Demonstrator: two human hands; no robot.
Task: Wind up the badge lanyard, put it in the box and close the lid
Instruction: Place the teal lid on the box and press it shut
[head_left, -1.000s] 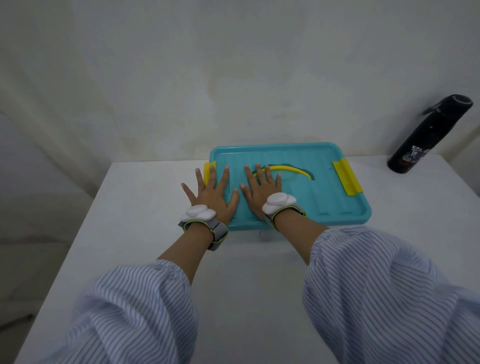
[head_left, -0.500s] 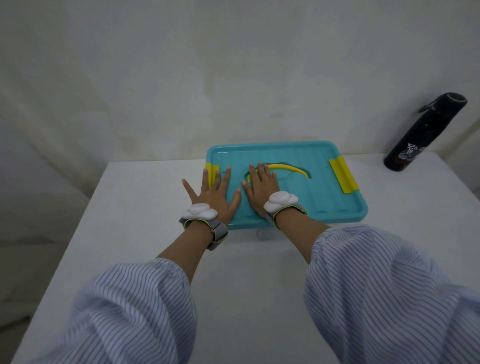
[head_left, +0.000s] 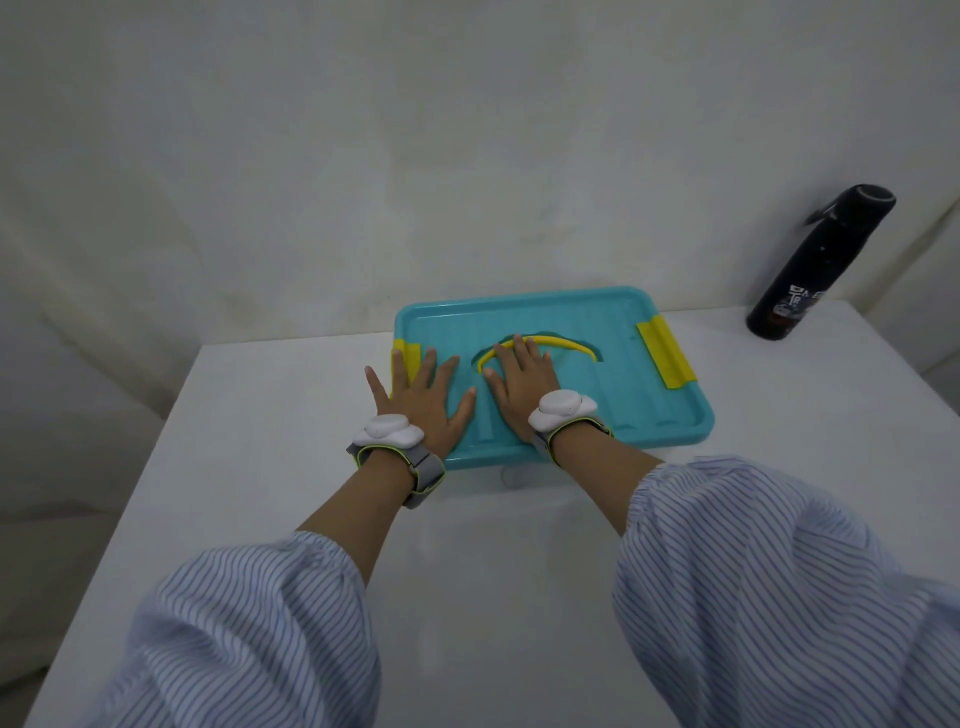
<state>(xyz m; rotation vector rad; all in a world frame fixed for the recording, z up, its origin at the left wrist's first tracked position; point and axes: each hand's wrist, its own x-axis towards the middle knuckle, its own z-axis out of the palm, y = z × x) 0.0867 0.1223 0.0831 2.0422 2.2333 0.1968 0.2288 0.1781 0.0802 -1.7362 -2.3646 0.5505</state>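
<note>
The box is covered by its turquoise lid (head_left: 613, 364), which has a yellow carry handle (head_left: 561, 343) lying flat in the middle and a yellow clasp at each end, left (head_left: 408, 353) and right (head_left: 665, 353). My left hand (head_left: 421, 400) lies flat, fingers spread, on the lid's left end, its fingertips at the left clasp. My right hand (head_left: 519, 384) lies flat on the lid's middle, fingers over the handle's left part. Neither hand holds anything. The badge lanyard is not visible; the lid hides the box's inside.
The box stands at the back of a white table (head_left: 260, 467), against a pale wall. A black water bottle (head_left: 815, 260) stands at the back right corner. The table's left edge drops off at the left.
Both hands stay flat on the lid in nearly the same places. The view has tilted slightly, so the box sits a little lower and more central.
</note>
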